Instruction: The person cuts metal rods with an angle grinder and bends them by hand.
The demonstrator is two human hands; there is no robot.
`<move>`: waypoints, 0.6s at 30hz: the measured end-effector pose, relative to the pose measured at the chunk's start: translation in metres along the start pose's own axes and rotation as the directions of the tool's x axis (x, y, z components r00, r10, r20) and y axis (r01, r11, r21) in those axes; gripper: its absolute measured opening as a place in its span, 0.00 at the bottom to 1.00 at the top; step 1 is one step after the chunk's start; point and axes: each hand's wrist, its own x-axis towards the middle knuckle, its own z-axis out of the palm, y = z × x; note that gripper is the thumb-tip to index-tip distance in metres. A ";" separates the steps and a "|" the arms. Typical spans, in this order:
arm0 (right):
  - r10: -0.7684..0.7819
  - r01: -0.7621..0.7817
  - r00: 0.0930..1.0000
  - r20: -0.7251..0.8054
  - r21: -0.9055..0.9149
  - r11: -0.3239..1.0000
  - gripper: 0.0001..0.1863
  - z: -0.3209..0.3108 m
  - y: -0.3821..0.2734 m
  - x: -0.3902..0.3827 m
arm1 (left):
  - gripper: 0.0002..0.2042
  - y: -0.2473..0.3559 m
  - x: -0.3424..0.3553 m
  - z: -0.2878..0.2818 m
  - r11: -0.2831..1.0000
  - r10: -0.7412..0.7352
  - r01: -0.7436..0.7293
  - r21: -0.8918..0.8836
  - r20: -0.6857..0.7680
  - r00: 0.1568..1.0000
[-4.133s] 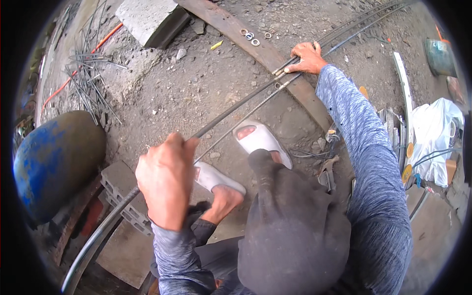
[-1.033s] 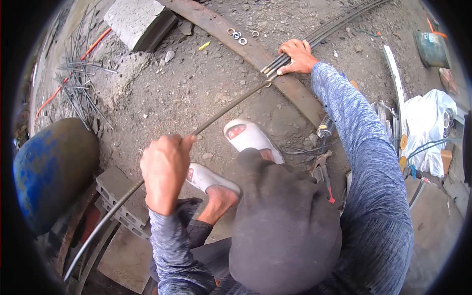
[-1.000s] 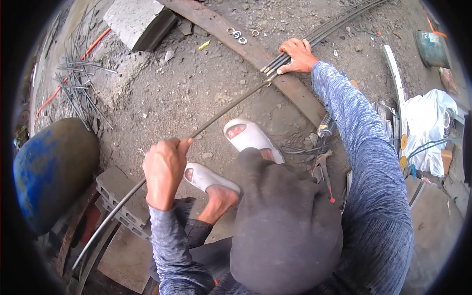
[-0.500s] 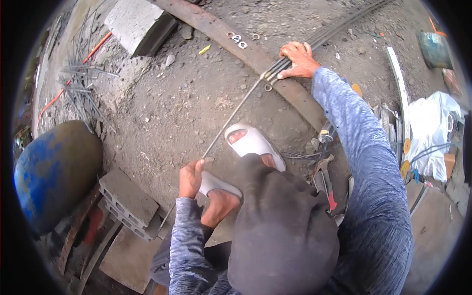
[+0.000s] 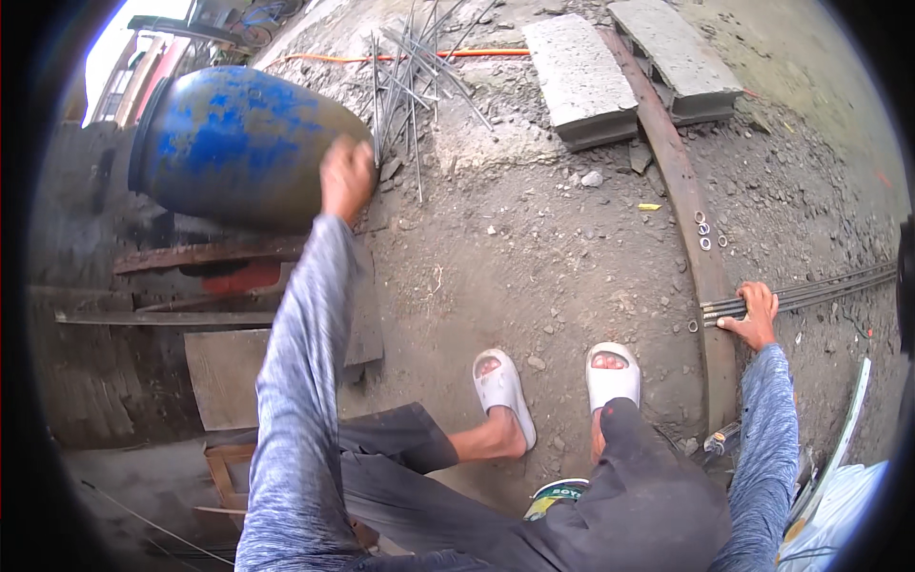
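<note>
My right hand [image 5: 753,316] is closed around a bundle of thin steel rods [image 5: 829,286], whose near ends rest on a long rusty metal strip [image 5: 675,162]. Small metal rings [image 5: 704,230] lie on the strip, with another ring [image 5: 694,326] beside the rod ends. My left arm is stretched far forward. Its hand [image 5: 347,178] is smeared by motion in front of the worn blue barrel [image 5: 248,143], so I cannot make out its fingers or anything in them. Just beyond it lies a loose heap of cut rods [image 5: 415,81].
Two grey concrete blocks [image 5: 581,81] lie at the far end of the strip. An orange cord [image 5: 486,52] runs behind the rod heap. My feet in white slides [image 5: 503,389] stand on gritty ground. Boards [image 5: 224,377] lie at left, white plastic [image 5: 843,520] at lower right.
The view has swung left. My left hand has gone from the long rod near my foot out to the barrel, and that rod no longer shows. My right hand still grips the bundle.
</note>
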 end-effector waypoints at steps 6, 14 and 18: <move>0.095 -0.092 0.994 0.062 -0.054 0.994 0.42 -0.019 0.019 -0.014 | 0.18 0.095 0.024 -0.013 0.796 -0.230 0.450 -0.405 0.486 0.843; 0.173 -0.147 0.952 -0.252 0.120 0.982 0.46 0.012 -0.019 -0.013 | 0.38 0.079 -0.205 -0.091 0.967 0.088 0.247 -0.060 0.991 -0.103; 0.723 -0.420 0.458 -0.517 0.590 0.689 0.40 0.018 0.112 -0.048 | 0.28 0.037 -0.218 -0.066 0.925 -0.017 0.381 -0.005 0.998 0.055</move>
